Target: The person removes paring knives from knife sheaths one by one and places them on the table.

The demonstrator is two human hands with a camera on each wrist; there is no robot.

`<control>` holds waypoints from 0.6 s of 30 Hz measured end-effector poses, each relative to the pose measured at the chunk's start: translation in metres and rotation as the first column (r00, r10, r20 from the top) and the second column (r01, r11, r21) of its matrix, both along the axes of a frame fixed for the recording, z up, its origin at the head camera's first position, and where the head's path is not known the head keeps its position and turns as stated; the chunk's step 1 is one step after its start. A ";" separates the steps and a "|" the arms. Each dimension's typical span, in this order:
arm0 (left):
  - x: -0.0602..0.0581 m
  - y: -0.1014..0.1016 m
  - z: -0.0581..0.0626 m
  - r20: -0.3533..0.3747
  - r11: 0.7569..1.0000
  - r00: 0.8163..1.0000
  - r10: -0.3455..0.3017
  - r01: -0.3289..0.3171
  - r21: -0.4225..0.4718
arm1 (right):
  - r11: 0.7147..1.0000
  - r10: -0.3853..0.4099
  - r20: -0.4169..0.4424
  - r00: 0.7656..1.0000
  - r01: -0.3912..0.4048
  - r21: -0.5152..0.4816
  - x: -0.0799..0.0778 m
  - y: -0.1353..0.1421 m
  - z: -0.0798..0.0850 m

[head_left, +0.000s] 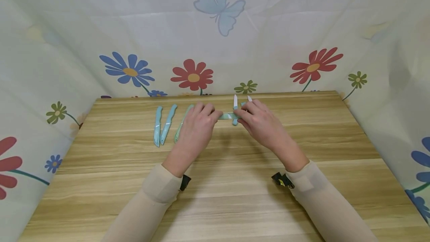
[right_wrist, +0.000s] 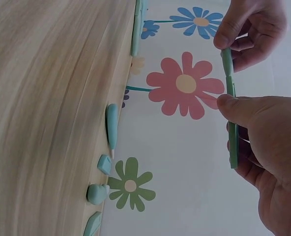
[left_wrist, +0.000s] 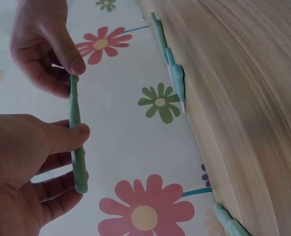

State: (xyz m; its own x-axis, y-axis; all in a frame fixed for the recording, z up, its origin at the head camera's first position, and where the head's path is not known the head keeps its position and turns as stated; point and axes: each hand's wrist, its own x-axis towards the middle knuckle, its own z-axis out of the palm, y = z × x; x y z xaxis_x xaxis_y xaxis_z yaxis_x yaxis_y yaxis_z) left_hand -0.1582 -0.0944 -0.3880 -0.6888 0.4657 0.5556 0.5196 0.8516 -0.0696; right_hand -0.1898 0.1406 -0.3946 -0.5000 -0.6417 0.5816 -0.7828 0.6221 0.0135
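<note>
Above the table, both hands hold a green knife in its sheath (head_left: 227, 116) level between them. My left hand (head_left: 198, 124) pinches the rounded handle (left_wrist: 78, 169) between thumb and fingers. My right hand (head_left: 263, 124) grips the flat sheath end (right_wrist: 232, 132). No blade shows between handle and sheath. Under the right hand's side lies a blue-handled knife with a bare white blade (head_left: 235, 101). Another white blade (head_left: 249, 98) pokes out beyond the right fingers, its handle hidden in the head view. A loose blue sheath (right_wrist: 104, 164) lies nearby in the right wrist view.
Left of the hands lie two blue sheathed knives (head_left: 157, 127) and a green sheathed knife (head_left: 178, 133), partly covered by the left hand. The wooden table (head_left: 228, 197) meets a flower-print cloth (head_left: 268, 47) behind and at both sides.
</note>
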 end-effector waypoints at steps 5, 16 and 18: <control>0.001 0.000 0.000 0.001 1.000 1.000 -0.001 0.001 0.007 | 1.000 0.002 0.001 1.000 -0.002 -0.004 0.001 0.000 0.000; 0.000 0.000 -0.001 0.002 1.000 1.000 0.000 0.000 0.015 | 1.000 -0.010 0.024 1.000 0.010 0.001 0.001 0.000 0.000; 0.000 -0.001 -0.001 0.000 1.000 1.000 0.001 -0.001 0.017 | 1.000 -0.007 0.022 1.000 0.007 0.000 0.001 0.000 0.000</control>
State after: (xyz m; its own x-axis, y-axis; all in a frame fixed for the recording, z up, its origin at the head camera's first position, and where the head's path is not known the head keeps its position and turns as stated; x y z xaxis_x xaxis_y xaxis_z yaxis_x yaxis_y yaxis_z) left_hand -0.1580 -0.0951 -0.3886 -0.6894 0.4555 0.5632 0.5187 0.8532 -0.0552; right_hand -0.1892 0.1403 -0.3949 -0.5173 -0.6381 0.5703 -0.7786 0.6275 -0.0042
